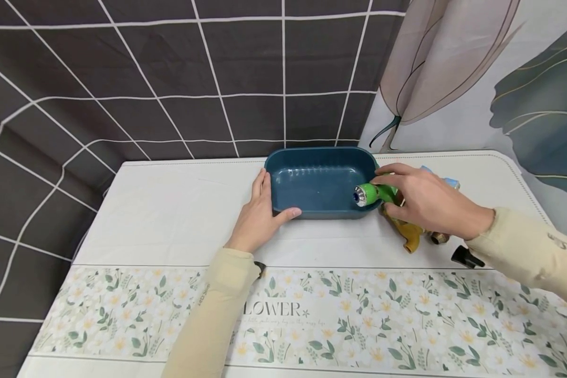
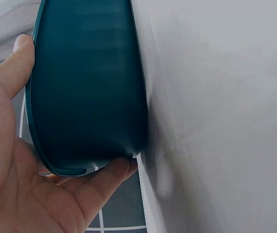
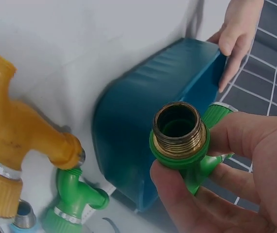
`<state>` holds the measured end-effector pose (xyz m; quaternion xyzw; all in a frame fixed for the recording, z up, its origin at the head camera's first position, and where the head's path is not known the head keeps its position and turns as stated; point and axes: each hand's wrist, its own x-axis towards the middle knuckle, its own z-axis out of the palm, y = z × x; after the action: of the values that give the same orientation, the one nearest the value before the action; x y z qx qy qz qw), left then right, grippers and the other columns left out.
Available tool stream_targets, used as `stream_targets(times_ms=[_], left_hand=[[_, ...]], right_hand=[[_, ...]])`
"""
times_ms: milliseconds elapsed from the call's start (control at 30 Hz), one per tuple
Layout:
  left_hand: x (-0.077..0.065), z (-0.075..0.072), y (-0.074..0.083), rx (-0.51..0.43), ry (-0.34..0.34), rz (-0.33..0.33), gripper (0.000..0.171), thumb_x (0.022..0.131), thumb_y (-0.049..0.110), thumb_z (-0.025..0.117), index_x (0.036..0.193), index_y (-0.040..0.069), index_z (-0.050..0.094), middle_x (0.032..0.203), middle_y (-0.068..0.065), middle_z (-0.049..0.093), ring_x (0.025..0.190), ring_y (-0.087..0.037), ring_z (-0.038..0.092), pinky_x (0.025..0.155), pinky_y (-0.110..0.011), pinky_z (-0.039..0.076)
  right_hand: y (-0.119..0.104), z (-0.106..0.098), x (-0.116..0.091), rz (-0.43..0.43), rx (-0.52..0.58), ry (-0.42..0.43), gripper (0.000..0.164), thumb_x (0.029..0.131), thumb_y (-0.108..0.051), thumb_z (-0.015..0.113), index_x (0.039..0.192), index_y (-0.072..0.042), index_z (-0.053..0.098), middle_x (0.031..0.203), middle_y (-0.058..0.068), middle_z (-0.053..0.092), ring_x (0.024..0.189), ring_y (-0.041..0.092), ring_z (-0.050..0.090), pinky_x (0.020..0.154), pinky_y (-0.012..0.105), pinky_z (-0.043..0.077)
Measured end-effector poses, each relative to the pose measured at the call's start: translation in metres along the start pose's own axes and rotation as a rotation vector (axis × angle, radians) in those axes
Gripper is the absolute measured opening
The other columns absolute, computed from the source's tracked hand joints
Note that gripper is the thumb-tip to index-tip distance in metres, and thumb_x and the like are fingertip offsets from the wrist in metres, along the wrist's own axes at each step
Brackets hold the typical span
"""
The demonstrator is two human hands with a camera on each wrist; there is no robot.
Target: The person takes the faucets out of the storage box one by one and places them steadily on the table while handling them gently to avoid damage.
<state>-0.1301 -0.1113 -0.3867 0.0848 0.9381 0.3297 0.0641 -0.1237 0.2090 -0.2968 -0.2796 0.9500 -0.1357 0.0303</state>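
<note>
A dark teal plastic basin (image 1: 312, 190) stands at the back of the table. My left hand (image 1: 257, 218) grips its left end, the thumb along the front rim and the fingers around the outer wall (image 2: 87, 97). In my right hand (image 1: 422, 198) is a green Y-shaped pipe fitting (image 1: 369, 194), pinched between thumb and fingers over the basin's right rim. Its threaded brass mouth (image 3: 177, 136) faces the right wrist camera. Beneath that hand lie an orange Y-shaped fitting (image 3: 19, 128) and a second green one (image 3: 73, 194).
Beside the orange fitting, a blue piece with a metal end (image 3: 24, 218) shows partly. The pile sits right of the basin on a white tablecloth (image 1: 170, 210) with a flowered band (image 1: 123, 310). A dark checked curtain (image 1: 170, 68) hangs directly behind the table.
</note>
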Motion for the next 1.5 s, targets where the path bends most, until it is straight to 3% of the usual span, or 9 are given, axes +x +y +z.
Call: stream_targets(times_ms=[100, 367, 567, 1233, 1367, 1500], left_hand=[[0.0, 0.0, 0.001, -0.007, 0.0, 0.001, 0.109, 0.09, 0.062, 0.064, 0.162, 0.008, 0.002, 0.169, 0.001, -0.008, 0.116, -0.035, 0.063, 0.099, -0.052, 0.047], [0.0, -0.001, 0.001, 0.001, 0.006, 0.005, 0.109, 0.09, 0.064, 0.063, 0.162, 0.008, 0.002, 0.169, 0.002, -0.008, 0.105, -0.034, 0.067, 0.092, -0.05, 0.05], [0.0, -0.001, 0.001, -0.005, 0.01, 0.004, 0.108, 0.091, 0.06, 0.065, 0.162, 0.008, 0.002, 0.169, 0.0, -0.007, 0.109, -0.037, 0.065, 0.095, -0.052, 0.048], [-0.001, 0.0, 0.0, -0.016, 0.005, -0.005, 0.108, 0.091, 0.058, 0.067, 0.162, 0.008, 0.002, 0.169, 0.003, -0.008, 0.111, -0.038, 0.064, 0.096, -0.052, 0.047], [-0.001, 0.0, 0.0, -0.011, 0.002, -0.005, 0.108, 0.091, 0.059, 0.066, 0.162, 0.008, 0.002, 0.169, 0.004, -0.009, 0.104, -0.036, 0.066, 0.093, -0.051, 0.049], [0.0, 0.0, 0.0, -0.004, 0.002, 0.001, 0.109, 0.091, 0.06, 0.066, 0.162, 0.007, 0.002, 0.169, 0.003, -0.009, 0.1, -0.035, 0.067, 0.09, -0.05, 0.051]], right_hand=[[0.001, 0.001, -0.003, 0.004, 0.006, -0.001, 0.043, 0.084, -0.009, 0.076, 0.125, -0.002, 0.068, 0.138, 0.017, 0.054, 0.058, 0.006, 0.054, 0.055, 0.027, 0.048], [0.005, 0.004, -0.013, -0.009, -0.019, 0.022, 0.042, 0.083, -0.011, 0.078, 0.123, -0.004, 0.07, 0.135, 0.017, 0.056, 0.062, 0.006, 0.054, 0.053, 0.025, 0.046], [0.007, 0.008, -0.023, -0.041, -0.014, 0.039, 0.042, 0.081, -0.009, 0.079, 0.121, 0.0, 0.07, 0.131, 0.019, 0.057, 0.064, 0.008, 0.055, 0.051, 0.023, 0.045], [0.009, 0.032, -0.039, -0.009, 0.032, -0.028, 0.044, 0.079, -0.004, 0.076, 0.122, 0.0, 0.068, 0.132, 0.019, 0.058, 0.054, 0.001, 0.044, 0.047, 0.022, 0.039], [0.008, 0.038, -0.04, -0.014, 0.04, -0.039, 0.042, 0.079, -0.004, 0.077, 0.121, 0.0, 0.069, 0.132, 0.018, 0.058, 0.063, 0.007, 0.053, 0.052, 0.023, 0.043], [0.007, 0.043, -0.039, -0.029, 0.041, -0.04, 0.041, 0.079, -0.005, 0.077, 0.12, -0.002, 0.071, 0.13, 0.016, 0.059, 0.093, 0.022, 0.065, 0.068, 0.032, 0.053]])
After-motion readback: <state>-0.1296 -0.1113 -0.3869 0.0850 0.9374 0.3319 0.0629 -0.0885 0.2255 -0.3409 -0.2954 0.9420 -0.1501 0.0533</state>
